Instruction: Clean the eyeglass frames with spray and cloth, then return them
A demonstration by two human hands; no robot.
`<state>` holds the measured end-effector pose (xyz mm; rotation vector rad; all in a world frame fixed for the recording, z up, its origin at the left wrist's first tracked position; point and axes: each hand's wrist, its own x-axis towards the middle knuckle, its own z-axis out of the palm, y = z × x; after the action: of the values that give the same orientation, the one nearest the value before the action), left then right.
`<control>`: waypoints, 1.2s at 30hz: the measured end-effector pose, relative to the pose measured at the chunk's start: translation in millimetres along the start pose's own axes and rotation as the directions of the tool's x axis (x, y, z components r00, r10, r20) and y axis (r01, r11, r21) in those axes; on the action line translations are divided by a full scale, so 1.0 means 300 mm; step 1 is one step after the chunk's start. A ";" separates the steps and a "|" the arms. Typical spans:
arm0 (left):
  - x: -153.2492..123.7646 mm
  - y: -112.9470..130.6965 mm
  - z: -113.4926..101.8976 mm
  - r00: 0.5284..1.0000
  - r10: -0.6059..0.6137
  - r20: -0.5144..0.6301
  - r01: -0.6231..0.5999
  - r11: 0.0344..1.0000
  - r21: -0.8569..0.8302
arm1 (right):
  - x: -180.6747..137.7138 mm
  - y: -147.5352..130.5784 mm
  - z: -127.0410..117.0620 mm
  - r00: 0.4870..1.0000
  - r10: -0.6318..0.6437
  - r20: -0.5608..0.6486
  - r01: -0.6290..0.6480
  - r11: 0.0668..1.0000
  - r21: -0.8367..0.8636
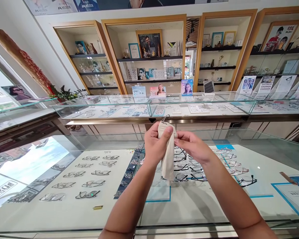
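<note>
My left hand (155, 142) is closed around a beige cleaning cloth (167, 162) that is wrapped over a pair of glasses (165, 118); only a bit of thin metal frame shows above the cloth. My right hand (190, 144) pinches the same bundle from the right side, its fingers pressed against the cloth. Both hands are raised above a glass display counter (64, 212). The cloth's loose end hangs down between my forearms.
Under the counter glass lie rows of spectacle frames (89, 172) on white and blue trays. A second glass counter (149, 106) stands across the aisle, with wooden wall shelves (149, 59) of pictures and boxes behind it. A potted plant (67, 94) sits at left.
</note>
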<state>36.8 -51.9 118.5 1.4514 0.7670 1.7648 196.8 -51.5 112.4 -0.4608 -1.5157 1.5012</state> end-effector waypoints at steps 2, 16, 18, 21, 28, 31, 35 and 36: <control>0.000 0.004 0.002 0.999 -0.039 -0.019 0.039 0.999 -0.023 | 0.004 0.000 0.001 1.000 -0.005 0.000 0.005 1.000 -0.024; 0.082 0.022 -0.110 0.944 -0.225 -0.240 0.144 0.939 -0.314 | -0.028 -0.074 -0.071 0.991 -0.079 -0.105 0.092 0.987 0.131; 0.086 0.018 -0.103 0.950 -0.233 -0.209 0.148 0.922 -0.357 | -0.025 -0.071 -0.071 0.992 -0.068 -0.107 0.083 0.987 0.139; 0.091 0.009 -0.091 0.961 -0.187 -0.204 0.095 0.915 -0.393 | -0.022 -0.065 -0.071 0.994 -0.053 -0.096 0.067 0.987 0.147; 0.057 0.028 -0.106 0.967 0.234 -0.104 -0.221 0.967 0.127 | -0.022 -0.068 -0.084 0.999 -0.016 -0.035 0.020 0.994 0.104; 0.037 0.069 -0.114 0.891 0.427 0.153 -0.452 0.802 0.390 | -0.027 -0.077 -0.084 1.000 -0.003 0.013 0.001 0.992 0.125; 0.028 0.110 -0.113 0.774 0.447 0.448 -0.628 0.630 0.457 | -0.030 -0.086 -0.085 0.998 0.012 0.057 -0.020 0.991 0.135; 0.028 0.113 -0.111 0.765 0.445 0.465 -0.639 0.612 0.466 | -0.030 -0.086 -0.086 0.998 0.018 0.067 -0.027 0.992 0.127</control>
<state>-2.1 -64.2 144.2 2.5755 0.8049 1.7065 230.5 -48.4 128.8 -0.3567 -1.4585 1.6344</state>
